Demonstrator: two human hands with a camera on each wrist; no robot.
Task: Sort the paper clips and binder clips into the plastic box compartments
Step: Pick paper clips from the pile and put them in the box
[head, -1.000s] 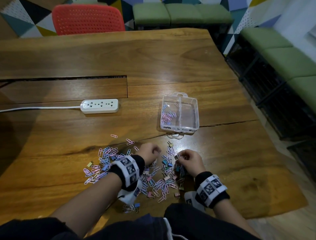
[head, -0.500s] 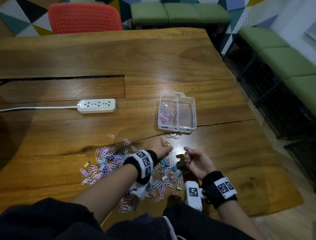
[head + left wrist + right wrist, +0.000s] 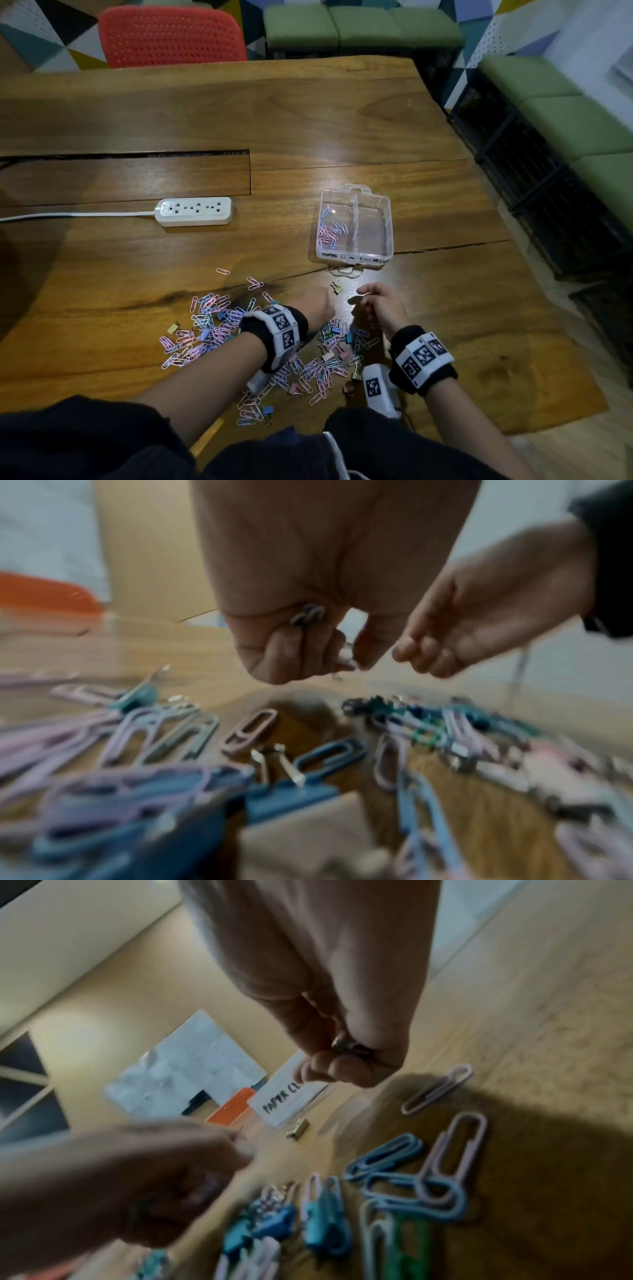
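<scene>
A clear plastic box (image 3: 356, 256) with two compartments stands beyond the hands; the left compartment holds several pastel paper clips (image 3: 330, 233), and the right one looks bare. A pile of paper clips and binder clips (image 3: 212, 325) is spread on the table under my wrists. My left hand (image 3: 317, 305) is curled in a fist above the pile's far edge; in the left wrist view it grips several clips (image 3: 306, 616). My right hand (image 3: 378, 303), just to its right, pinches a small clip (image 3: 346, 1045) whose kind I cannot tell. A yellow binder clip (image 3: 336, 287) lies between the hands and the box.
A white power strip (image 3: 193, 211) with its cord lies at mid-left on the wooden table (image 3: 308, 137). A red chair (image 3: 171, 34) stands at the far edge. Green benches (image 3: 565, 113) line the right side beyond the table's edge.
Both hands have lifted off the pile and moved forward toward the box, each keeping hold of clips. The head view has shifted slightly.
</scene>
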